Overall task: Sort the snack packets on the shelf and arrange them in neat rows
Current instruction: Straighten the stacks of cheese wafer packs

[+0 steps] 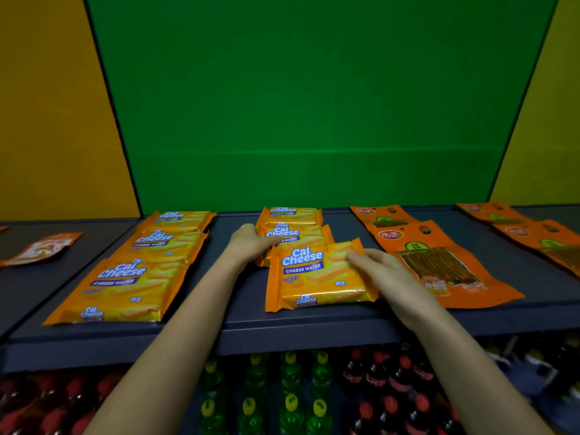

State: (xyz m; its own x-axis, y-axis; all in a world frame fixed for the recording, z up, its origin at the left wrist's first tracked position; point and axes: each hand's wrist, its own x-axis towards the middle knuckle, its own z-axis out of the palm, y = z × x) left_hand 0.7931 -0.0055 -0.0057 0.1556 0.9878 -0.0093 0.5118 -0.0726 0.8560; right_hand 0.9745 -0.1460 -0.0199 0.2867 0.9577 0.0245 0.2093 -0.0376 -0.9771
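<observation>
On the dark shelf (238, 312) lie rows of orange Cal Cheese wafer packets. The left row (138, 268) holds three packets front to back. In the middle row the front packet (314, 277) lies slightly skewed over the second packet (301, 237), with a third packet (290, 213) behind. My left hand (251, 243) grips the left edge of the second packet. My right hand (379, 271) holds the right edge of the front packet, fingers over its top. To the right lie flat orange snack-stick pouches (439, 265).
More orange pouches (539, 240) lie at the far right, and one lighter pouch (44, 249) on the neighbouring shelf at the left. A green back panel stands behind the shelf. Below the front edge stand drink bottles (292, 390) with red, yellow and green caps.
</observation>
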